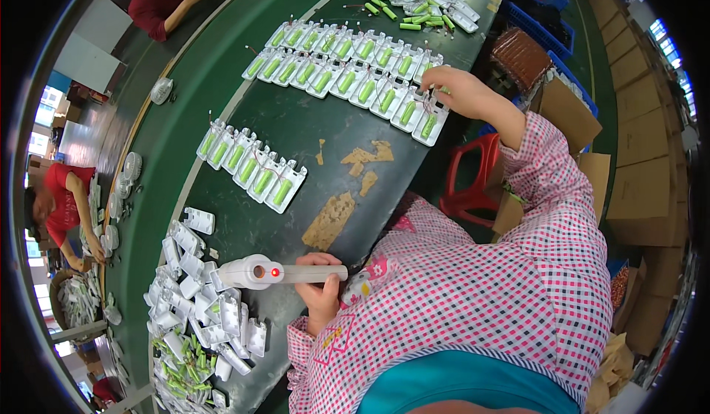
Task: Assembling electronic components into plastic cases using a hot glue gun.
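My left hand (319,293) is wrapped around the pale handle of a white handheld device (248,273) with a rounded head and a lit red light. My right hand (462,92) reaches to the right end of two long rows of open white plastic shells (440,127). Its fingers are curled together over a shell there; what they pinch is hidden. Each shell in the rows holds a green cylindrical battery (408,112) with thin wires. A shorter row of similar shells (274,192) with green batteries lies nearer, left of the middle.
A heap of white shells (200,288) and loose green batteries (188,366) covers the near left. Another pile (421,4) is at the far end. Brown tape scraps (329,218) stick to the dark table. A red stool (473,177) stands right; two people work across the green conveyor (159,170).
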A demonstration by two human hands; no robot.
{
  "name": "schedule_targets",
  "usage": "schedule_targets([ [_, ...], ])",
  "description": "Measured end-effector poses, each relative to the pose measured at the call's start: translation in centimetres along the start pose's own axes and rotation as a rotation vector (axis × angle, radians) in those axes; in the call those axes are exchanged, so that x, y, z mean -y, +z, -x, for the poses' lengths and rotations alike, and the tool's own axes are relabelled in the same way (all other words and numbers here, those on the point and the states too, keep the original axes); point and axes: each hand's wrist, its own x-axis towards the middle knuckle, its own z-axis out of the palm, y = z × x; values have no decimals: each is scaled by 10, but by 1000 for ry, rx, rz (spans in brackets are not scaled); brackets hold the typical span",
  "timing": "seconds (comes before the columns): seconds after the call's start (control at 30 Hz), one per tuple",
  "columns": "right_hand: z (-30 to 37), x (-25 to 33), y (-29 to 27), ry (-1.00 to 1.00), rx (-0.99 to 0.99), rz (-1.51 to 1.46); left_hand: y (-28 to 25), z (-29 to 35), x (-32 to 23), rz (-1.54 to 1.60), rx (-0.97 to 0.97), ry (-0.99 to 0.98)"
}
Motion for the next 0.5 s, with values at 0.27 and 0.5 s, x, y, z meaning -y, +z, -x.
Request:
schedule_targets([
  [0.27, 58, 93, 15, 125, 381, -501, 9, -2, -5, -57, 14, -62],
  [0.5, 58, 165, 91, -27, 585, -883, 54, -44, -41, -572, 361, -96],
])
